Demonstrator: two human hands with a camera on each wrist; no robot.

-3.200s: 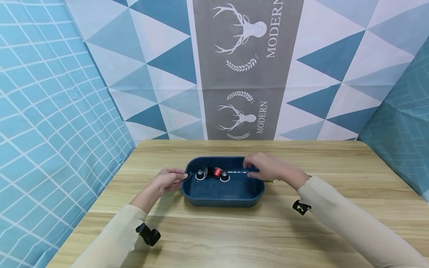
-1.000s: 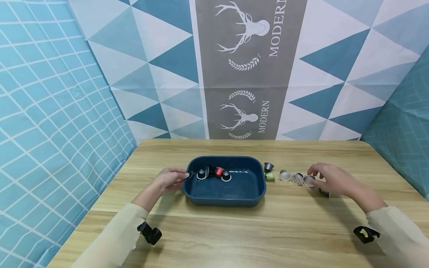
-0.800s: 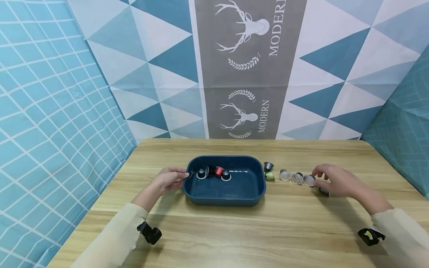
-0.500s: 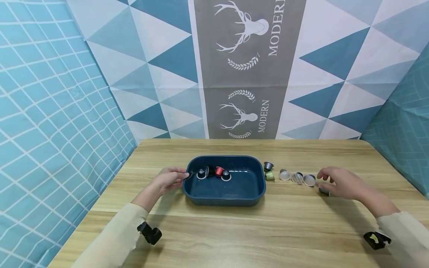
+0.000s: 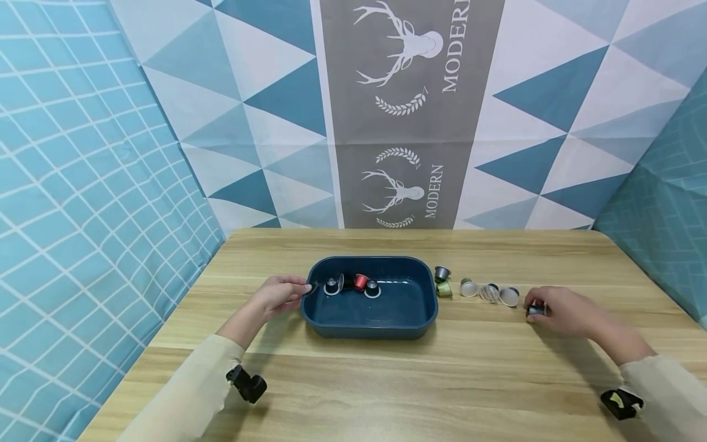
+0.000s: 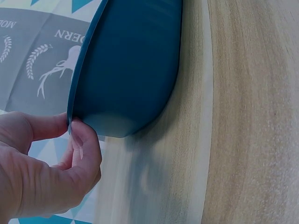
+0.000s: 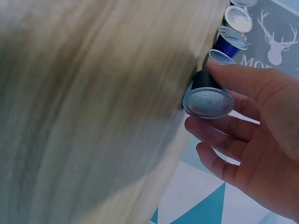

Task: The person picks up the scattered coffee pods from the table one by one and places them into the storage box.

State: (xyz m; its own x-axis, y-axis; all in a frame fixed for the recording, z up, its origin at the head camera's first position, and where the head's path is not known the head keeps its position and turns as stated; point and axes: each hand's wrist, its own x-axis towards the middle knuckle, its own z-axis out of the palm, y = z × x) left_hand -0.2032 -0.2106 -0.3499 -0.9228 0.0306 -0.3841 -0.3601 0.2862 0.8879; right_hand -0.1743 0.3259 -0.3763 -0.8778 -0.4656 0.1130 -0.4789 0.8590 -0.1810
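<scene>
My left hand (image 5: pixel 283 294) pinches the left rim of a dark blue rectangular dish (image 5: pixel 367 333) between thumb and fingers; the left wrist view shows this grip at the dish's end (image 6: pixel 126 70). Inside the dish lie several coffee capsules, among them a red capsule (image 5: pixel 360 282) and a dark capsule with a pale rim (image 5: pixel 372 289). Far to the right, my right hand (image 5: pixel 569 312) pinches a dark coffee capsule (image 5: pixel 536 310) lying on its side. In the right wrist view that capsule (image 7: pixel 209 101) turns its silvery lid toward the camera, with the thumb on its dark body.
Between dish and right hand, more capsules form a loose row: a grey capsule (image 5: pixel 442 274), a green capsule (image 5: pixel 444 290) beside the dish, and several with pale lids, such as the nearest capsule (image 5: pixel 509 297). A patterned cloth (image 5: pixel 397 123) hangs behind the wooden table (image 5: pixel 386 393).
My right hand has gone from the dish to the far right capsules, then down onto the last one, and now grips it. The left hand keeps its hold on the rim.
</scene>
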